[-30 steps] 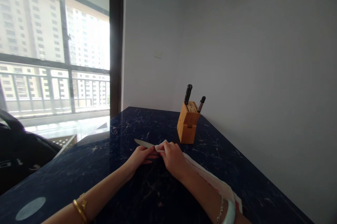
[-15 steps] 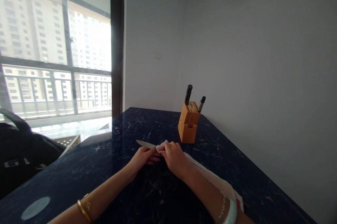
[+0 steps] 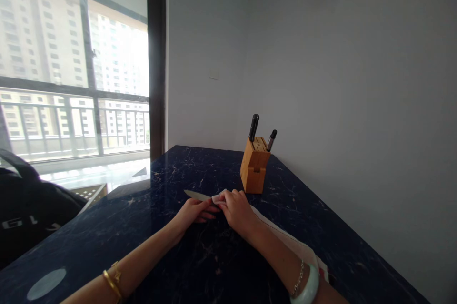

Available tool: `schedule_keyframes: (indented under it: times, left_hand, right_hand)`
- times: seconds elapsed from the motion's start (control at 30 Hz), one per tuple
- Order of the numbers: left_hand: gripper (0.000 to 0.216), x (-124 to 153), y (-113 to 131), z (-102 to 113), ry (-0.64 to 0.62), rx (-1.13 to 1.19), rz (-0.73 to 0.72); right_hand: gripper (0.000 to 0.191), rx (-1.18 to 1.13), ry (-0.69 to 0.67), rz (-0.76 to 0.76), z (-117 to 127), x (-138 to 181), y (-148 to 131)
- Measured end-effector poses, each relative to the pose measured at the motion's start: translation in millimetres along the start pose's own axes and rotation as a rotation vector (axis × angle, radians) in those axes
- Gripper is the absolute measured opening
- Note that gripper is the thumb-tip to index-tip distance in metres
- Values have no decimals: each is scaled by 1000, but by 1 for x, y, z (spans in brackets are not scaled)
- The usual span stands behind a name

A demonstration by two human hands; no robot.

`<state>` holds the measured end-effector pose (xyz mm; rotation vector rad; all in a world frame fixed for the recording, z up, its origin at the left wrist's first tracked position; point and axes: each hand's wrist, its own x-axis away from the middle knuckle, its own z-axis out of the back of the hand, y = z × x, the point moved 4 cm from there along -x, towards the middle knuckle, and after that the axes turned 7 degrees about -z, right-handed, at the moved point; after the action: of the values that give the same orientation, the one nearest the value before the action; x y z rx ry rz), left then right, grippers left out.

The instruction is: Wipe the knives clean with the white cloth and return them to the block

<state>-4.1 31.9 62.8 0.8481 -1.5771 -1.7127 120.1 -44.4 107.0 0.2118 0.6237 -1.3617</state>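
Your right hand point(image 3: 239, 213) is gripping a bunched fold of the white fabric cloth with red trim point(image 3: 294, 243); the remaining cloth is lying beneath and outside your right forearm point(image 3: 274, 254). Your left hand point(image 3: 194, 211) is lying just beside the right, fingers partly curled, thumb close to the knife; whether it is gripping anything, I am not able to tell. The silver, pointed metal knife point(image 3: 197, 195) is showing just beyond your left hand, its tip pointing leftward; cloth and fingers are hiding its other end. The tan, slotted wooden knife block point(image 3: 254, 171) is standing upright beyond your right hand on the dark-blue, marbled tabletop point(image 3: 193, 166).

Assessment: you are probably working the cloth against the knife. You should be bearing from the spine side, through a thick fold, with your left thumb clear of the cutting edge; which way that edge is facing, I am not able to tell.
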Motion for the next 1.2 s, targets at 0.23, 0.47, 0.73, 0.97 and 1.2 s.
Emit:
schedule_keyframes:
  times: [0.23,0.47,0.73,0.97,1.2]
  left_hand:
    - [43,2,2,0,28,-10,-2]
    - [42,0,-1,-1,-28,-43,3]
    - [40,3,0,1,36,11,-18]
    - [38,3,0,1,-6,-24,-24]
    - [39,3,1,3,37,-20,-25]
  right_hand:
    - [7,92,-18,-181,0,-2,25]
    - [10,5,-19,-30,6,4,2]
    - [9,26,-77,-103,10,1,15]
    - [9,3,-38,2,8,1,-3]
    - [4,82,-170,-75,10,2,17]
